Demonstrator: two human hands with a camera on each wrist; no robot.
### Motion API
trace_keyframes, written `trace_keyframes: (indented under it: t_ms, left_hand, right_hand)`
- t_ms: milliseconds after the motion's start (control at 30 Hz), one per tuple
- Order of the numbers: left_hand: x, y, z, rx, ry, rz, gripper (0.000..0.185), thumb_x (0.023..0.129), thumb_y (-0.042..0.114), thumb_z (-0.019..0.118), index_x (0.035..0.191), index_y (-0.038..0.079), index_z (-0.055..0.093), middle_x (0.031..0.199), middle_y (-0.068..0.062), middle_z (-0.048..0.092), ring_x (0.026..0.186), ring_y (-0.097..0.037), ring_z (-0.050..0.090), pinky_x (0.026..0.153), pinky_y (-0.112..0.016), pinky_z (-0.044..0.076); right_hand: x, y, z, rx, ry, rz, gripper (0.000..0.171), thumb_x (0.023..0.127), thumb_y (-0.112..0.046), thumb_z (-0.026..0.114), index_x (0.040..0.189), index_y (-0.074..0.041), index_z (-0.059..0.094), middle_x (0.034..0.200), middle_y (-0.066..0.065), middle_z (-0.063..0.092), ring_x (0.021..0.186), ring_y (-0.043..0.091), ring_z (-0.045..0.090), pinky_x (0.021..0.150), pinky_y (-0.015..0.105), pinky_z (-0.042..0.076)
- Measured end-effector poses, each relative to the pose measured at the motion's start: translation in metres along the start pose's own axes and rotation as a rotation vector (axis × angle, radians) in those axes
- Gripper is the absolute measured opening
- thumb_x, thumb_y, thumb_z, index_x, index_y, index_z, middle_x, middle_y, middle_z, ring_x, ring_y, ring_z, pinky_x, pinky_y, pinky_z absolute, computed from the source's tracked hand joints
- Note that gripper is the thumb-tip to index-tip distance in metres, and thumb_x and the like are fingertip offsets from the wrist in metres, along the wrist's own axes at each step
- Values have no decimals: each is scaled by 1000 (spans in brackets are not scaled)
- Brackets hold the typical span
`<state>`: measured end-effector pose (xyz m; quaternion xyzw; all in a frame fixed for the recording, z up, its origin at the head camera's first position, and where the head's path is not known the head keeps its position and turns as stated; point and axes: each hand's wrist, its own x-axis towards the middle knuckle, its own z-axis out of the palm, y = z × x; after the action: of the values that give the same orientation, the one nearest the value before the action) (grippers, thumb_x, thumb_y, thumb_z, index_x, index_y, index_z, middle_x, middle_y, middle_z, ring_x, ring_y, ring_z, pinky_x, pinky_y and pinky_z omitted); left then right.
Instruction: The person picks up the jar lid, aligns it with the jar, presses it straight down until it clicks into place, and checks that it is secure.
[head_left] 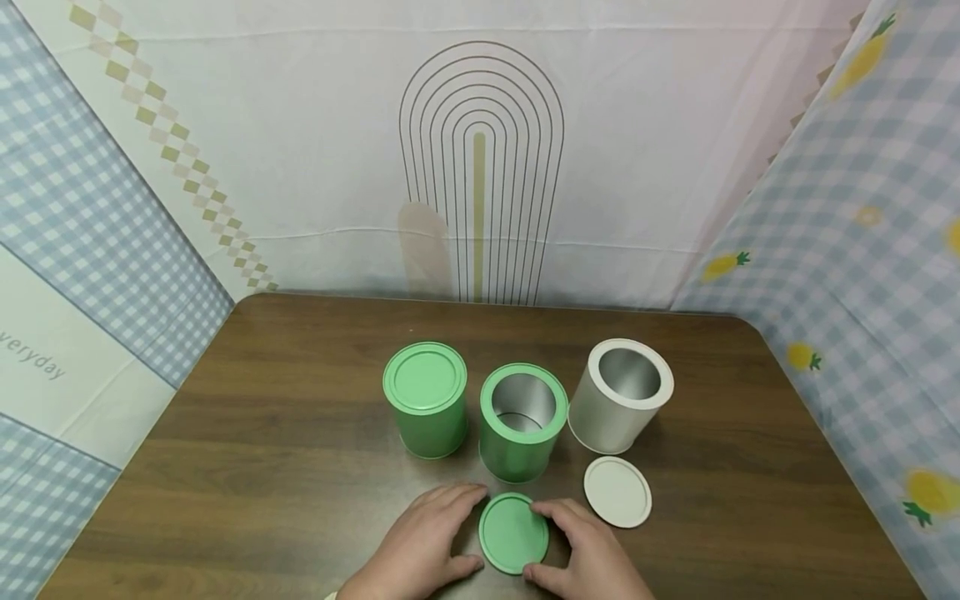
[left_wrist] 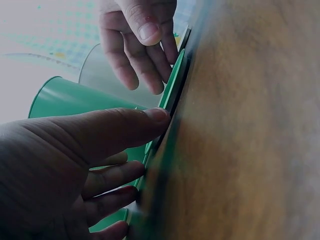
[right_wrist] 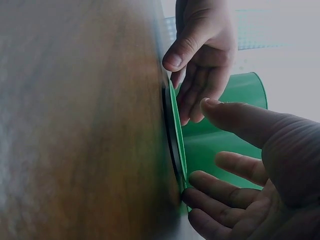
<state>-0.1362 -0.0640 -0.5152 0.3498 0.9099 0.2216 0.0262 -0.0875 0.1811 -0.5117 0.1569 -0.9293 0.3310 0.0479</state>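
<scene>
A round green lid [head_left: 513,533] lies on the table, between two hands. My left hand [head_left: 423,546] is at its left, thumb and fingers spread apart; in the left wrist view the thumb tip overlaps the lid's edge [left_wrist: 173,82]. On the other side is my right hand [head_left: 588,554], its fingertips at the lid's right rim and the thumb near the lower right edge. Neither hand curls round the lid. Just beyond it stands an open green can [head_left: 517,458], its silvery inside showing.
To the left of the open green can is a green can [head_left: 427,421] with its lid on. A white can [head_left: 606,417], open at the top, stands at the right, and a white lid [head_left: 618,492] lies in front of it. Patterned cloth [head_left: 322,167] hangs behind the wooden table [head_left: 262,467].
</scene>
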Motion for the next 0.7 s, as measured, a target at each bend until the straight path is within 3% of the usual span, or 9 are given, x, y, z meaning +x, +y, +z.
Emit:
trace_keyframes:
  t_ms: [333, 700]
  left_hand:
    - [-3, 0, 2, 14, 43, 7, 72, 79, 37, 84, 139, 9, 56, 137, -1, 59, 129, -20, 53, 107, -44, 44]
    - [-2, -3, 5, 27, 67, 22, 70, 79, 38, 84, 138, 10, 57, 135, 1, 59, 127, -19, 54, 106, -43, 44]
  right_hand:
    - [3, 1, -1, -33, -44, 2, 65, 69, -35, 92, 123, -11, 66, 115, -5, 67, 104, 18, 64, 87, 40, 54]
    - [-1, 5, 6, -41, 47, -42, 63, 64, -31, 94, 119, -13, 68, 112, -9, 67, 102, 13, 63, 86, 36, 54]
